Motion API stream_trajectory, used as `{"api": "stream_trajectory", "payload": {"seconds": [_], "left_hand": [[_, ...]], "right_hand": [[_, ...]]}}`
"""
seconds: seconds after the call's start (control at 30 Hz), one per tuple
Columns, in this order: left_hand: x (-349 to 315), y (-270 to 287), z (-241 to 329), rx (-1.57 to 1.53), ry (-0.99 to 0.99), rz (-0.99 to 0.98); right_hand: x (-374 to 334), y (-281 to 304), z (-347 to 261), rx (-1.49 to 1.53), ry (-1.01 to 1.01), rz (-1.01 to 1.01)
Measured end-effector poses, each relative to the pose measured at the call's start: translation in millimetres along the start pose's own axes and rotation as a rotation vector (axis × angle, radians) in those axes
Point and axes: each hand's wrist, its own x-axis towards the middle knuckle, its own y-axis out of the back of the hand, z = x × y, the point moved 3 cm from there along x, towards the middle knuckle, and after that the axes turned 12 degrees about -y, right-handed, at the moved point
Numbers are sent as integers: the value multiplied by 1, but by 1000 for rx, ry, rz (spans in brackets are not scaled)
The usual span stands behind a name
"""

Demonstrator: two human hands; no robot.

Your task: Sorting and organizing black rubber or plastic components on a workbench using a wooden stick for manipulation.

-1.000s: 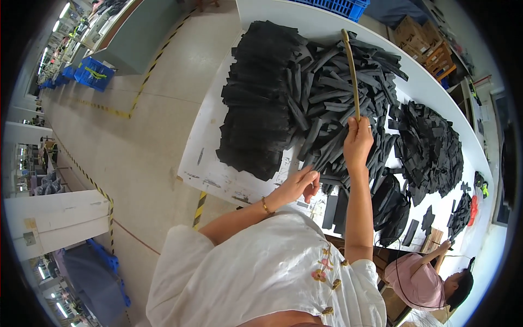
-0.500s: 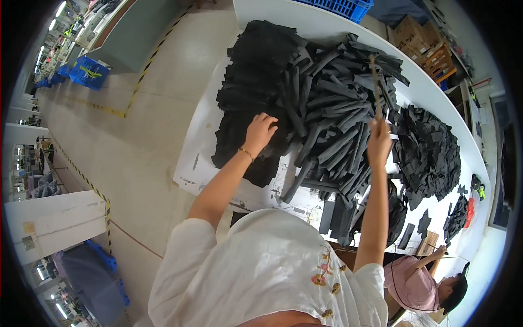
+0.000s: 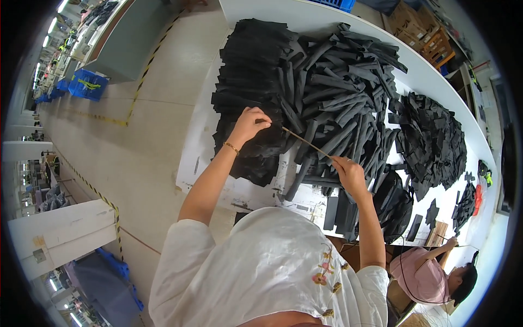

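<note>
My left hand (image 3: 250, 124) is over a layered stack of flat black fabric pieces (image 3: 248, 82) on the left of the table. Its thumb and fingers are pinched together; whatever is between them is too small to make out. In my right hand (image 3: 350, 177) is a thin brown stick (image 3: 308, 143), gripped at its near end. The stick slants left and away, its far tip a short way from my left fingertips. Under and beyond it lies a loose heap of folded black fabric strips (image 3: 343, 98).
A pile of small black pieces (image 3: 430, 144) sits to the right, with a black bag (image 3: 393, 206) nearer me. A person in a pink top (image 3: 419, 275) works at the lower right. A white panel (image 3: 376, 34) borders the table's far side. Blue crates (image 3: 88, 84) stand on the floor.
My right hand has come nearer and left, swinging the stick from pointing away to pointing at my left hand. My left hand has shifted slightly left, its fingers now drawn together.
</note>
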Motion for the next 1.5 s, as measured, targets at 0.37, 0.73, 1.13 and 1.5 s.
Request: {"api": "stream_trajectory", "payload": {"seconds": [0.37, 0.73, 1.13, 1.5], "left_hand": [[-11, -16, 141, 295, -446, 281], [-66, -89, 111, -1622, 537, 821], [-61, -57, 82, -1322, 608, 1036], [-46, -71, 105, -1435, 621, 865]], "right_hand": [[7, -63, -35, 395, -135, -193], [-24, -109, -93, 464, -157, 88], [-103, -93, -70, 364, -126, -183], [-148, -20, -63, 184, -204, -243]]}}
